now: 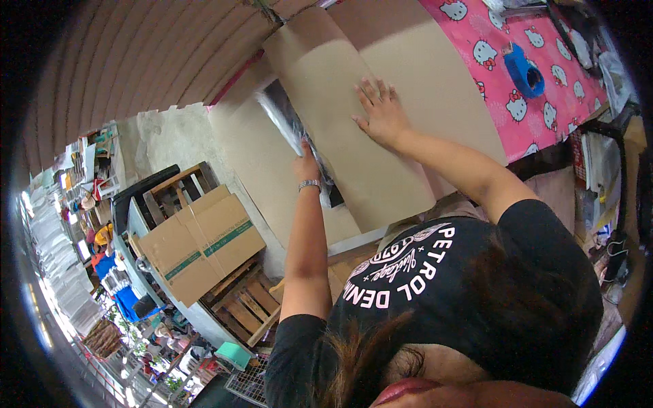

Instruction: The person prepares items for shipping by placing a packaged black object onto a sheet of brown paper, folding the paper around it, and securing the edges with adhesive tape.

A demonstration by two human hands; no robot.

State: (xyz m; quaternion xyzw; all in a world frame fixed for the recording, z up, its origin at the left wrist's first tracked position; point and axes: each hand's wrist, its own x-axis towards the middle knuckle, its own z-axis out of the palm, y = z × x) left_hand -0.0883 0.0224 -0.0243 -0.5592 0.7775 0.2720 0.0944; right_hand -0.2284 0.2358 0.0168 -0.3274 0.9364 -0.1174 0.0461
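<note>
Cardboard (326, 88) lies flat beneath the right hand (384, 119), whose fingers are spread apart on it; the left hand (306, 164) meets a dark, film-covered item (284, 117), thumb showing, though whether its other fingers clamp anything I cannot tell. The step in hand seems to be steadying the upper panel over that item; the next move probably calls for keeping the film smooth below the panel's edge. Plain brown and layered, the cardboard reaches the near edge of the pink-covered worktop (500, 85), with a blue tape dispenser (520, 68) toward the right end.
</note>
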